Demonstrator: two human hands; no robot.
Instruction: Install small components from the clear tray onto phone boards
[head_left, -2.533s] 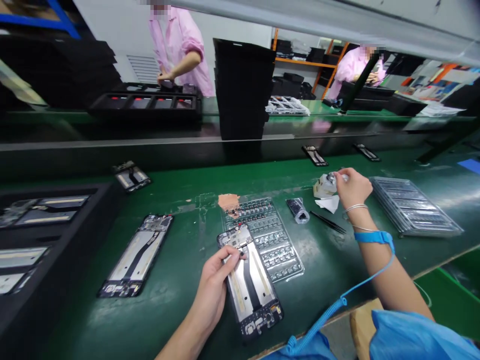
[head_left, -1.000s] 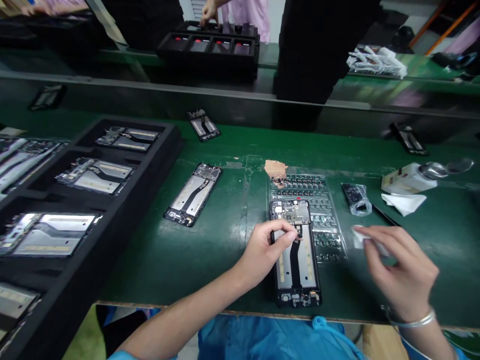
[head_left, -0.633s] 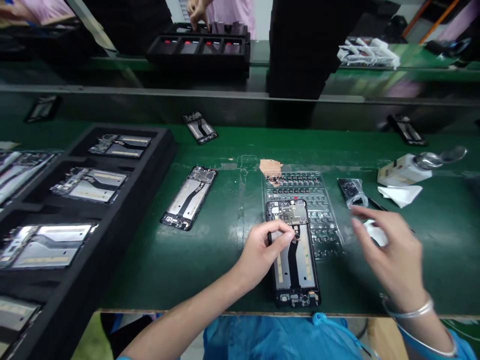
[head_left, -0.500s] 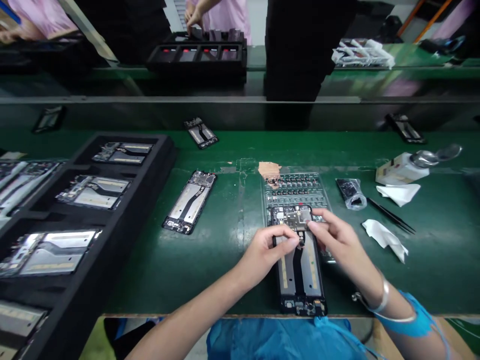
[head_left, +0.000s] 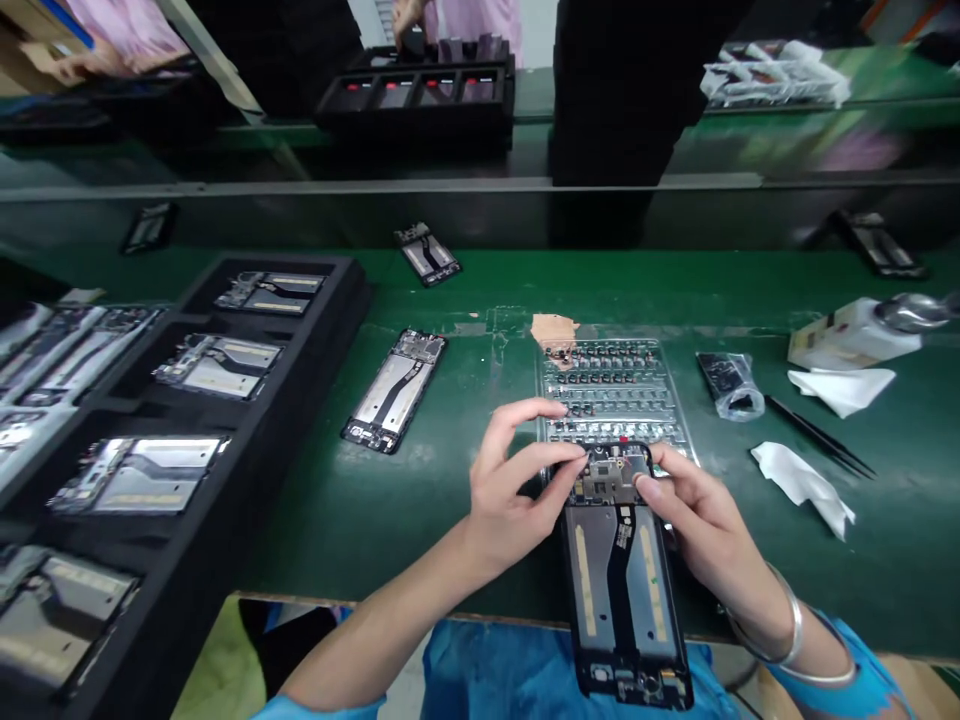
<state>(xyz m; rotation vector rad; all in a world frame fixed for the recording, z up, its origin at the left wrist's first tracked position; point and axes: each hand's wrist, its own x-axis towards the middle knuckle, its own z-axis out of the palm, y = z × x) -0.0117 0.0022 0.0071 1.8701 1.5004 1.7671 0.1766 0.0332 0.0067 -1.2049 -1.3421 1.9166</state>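
**Black phone frame with silver back plate (head_left: 619, 590) held at bench edge**

Left hand (head_left: 517, 490) stands half open, fingertips at the frame's upper left edge; whether it grips, I cannot tell. Right hand (head_left: 709, 530) pinches the small circuit board (head_left: 607, 478) at the frame's top. Since the earlier view, the frame has slid nearer the person, its lower end now past the green bench (head_left: 450, 540) edge, its top just below the clear plastic tray (head_left: 611, 385).

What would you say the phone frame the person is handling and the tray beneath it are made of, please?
The phone frame looks like dull black moulded plastic around a metal plate with a matte silvery sheen, though it could be coated. The blister tray seems thin clear plastic: glossy, see-through, with moulded pockets.
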